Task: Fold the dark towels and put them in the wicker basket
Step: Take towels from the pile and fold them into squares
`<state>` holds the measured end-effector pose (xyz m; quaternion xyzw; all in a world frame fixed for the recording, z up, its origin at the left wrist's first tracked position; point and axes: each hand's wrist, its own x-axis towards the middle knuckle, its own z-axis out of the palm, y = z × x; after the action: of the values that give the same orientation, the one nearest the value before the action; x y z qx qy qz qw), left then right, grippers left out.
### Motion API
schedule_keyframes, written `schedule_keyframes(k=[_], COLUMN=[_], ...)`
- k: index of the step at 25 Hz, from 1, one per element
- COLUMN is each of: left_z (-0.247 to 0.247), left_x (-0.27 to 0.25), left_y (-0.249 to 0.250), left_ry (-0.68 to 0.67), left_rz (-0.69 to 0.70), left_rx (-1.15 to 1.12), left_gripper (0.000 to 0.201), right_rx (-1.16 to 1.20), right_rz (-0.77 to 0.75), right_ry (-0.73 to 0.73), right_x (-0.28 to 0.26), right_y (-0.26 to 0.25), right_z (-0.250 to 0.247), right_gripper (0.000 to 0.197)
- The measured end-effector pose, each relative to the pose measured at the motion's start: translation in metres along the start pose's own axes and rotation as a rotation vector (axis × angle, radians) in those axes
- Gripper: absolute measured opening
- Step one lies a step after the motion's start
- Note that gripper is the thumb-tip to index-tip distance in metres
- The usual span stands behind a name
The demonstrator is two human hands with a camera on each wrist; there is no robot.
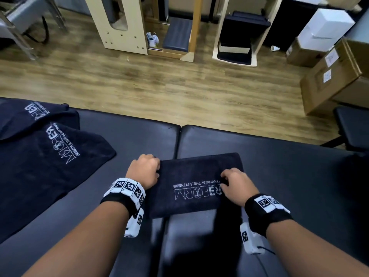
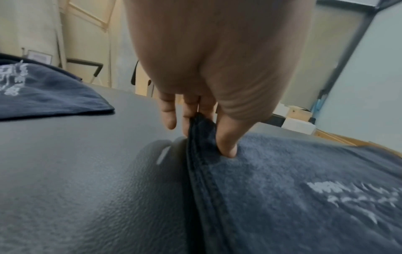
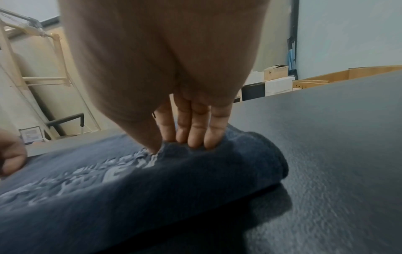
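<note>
A folded dark towel (image 1: 195,182) with white "REFORM" lettering lies on the black padded table (image 1: 279,176), across the seam between its two cushions. My left hand (image 1: 157,169) pinches the towel's left hem between thumb and fingers; the left wrist view shows the left hand (image 2: 202,137) lifting that hemmed edge (image 2: 201,123) slightly. My right hand (image 1: 224,179) sits on the towel's right part. In the right wrist view the right hand (image 3: 174,146) digs thumb and fingertips into the towel (image 3: 130,197), bunching cloth between them. No wicker basket is in view.
Unfolded dark towels (image 1: 40,156) lie heaped at the table's left end. Beyond the far table edge is wooden floor (image 1: 179,86), with pale wooden equipment frames (image 1: 123,27), cardboard boxes (image 1: 329,76) at the right and a black stool (image 1: 353,126).
</note>
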<state>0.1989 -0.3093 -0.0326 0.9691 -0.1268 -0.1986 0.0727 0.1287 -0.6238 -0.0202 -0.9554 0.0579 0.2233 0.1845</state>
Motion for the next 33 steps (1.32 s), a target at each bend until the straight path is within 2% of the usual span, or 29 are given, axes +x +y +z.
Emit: schedule_keyframes(k=[3, 6, 9, 12, 14, 16, 18, 22, 25, 27, 28, 30, 33], left_z=[0.001, 0.007, 0.027, 0.046, 0.051, 0.054, 0.052, 0.051, 0.065, 0.074, 0.076, 0.074, 0.083], left_x=[-0.017, -0.044, -0.076, -0.113, -0.137, -0.153, -0.163, -0.165, -0.165, -0.164, -0.164, -0.165, -0.16], left_y=[0.003, 0.017, 0.047, 0.083, 0.098, 0.106, 0.115, 0.133, 0.138, 0.136, 0.134, 0.13, 0.125], left_ry=[-0.032, -0.137, -0.203, -0.249, -0.315, -0.407, -0.459, -0.352, -0.306, -0.261, -0.241, -0.29, -0.266], left_rz=[-0.029, -0.076, -0.01, 0.077, 0.074, 0.055, 0.106, 0.229, 0.299, 0.356, 0.391, 0.467, 0.52], left_rx=[0.051, 0.041, 0.115, 0.128, 0.109, 0.045, 0.034, 0.149, 0.201, 0.262, 0.276, 0.35, 0.428], left_gripper=[0.017, 0.026, 0.027, 0.032, 0.033, 0.032, 0.03, 0.024, 0.047, 0.05, 0.048, 0.043, 0.039], right_rx=[-0.049, -0.076, -0.078, -0.163, -0.199, -0.166, -0.159, -0.272, -0.315, -0.292, -0.304, -0.359, -0.37], right_rz=[-0.031, -0.082, -0.136, -0.252, -0.237, -0.154, -0.123, -0.274, -0.315, -0.292, -0.29, -0.284, -0.282], right_ry=[0.045, 0.044, 0.072, -0.05, -0.077, -0.012, 0.026, 0.035, -0.084, -0.141, -0.146, -0.161, -0.163], right_x=[-0.009, -0.012, -0.022, -0.048, -0.069, -0.08, -0.089, -0.118, -0.146, -0.158, -0.161, -0.163, -0.161], right_y=[-0.009, -0.016, -0.028, -0.032, -0.021, -0.004, 0.007, 0.004, 0.004, 0.011, 0.016, 0.02, 0.016], right_z=[0.008, 0.013, 0.017, 0.037, 0.048, 0.053, 0.054, 0.067, 0.084, 0.091, 0.093, 0.094, 0.091], right_gripper=[0.041, 0.041, 0.03, 0.02, 0.02, 0.021, 0.02, 0.025, 0.053, 0.069, 0.071, 0.064, 0.045])
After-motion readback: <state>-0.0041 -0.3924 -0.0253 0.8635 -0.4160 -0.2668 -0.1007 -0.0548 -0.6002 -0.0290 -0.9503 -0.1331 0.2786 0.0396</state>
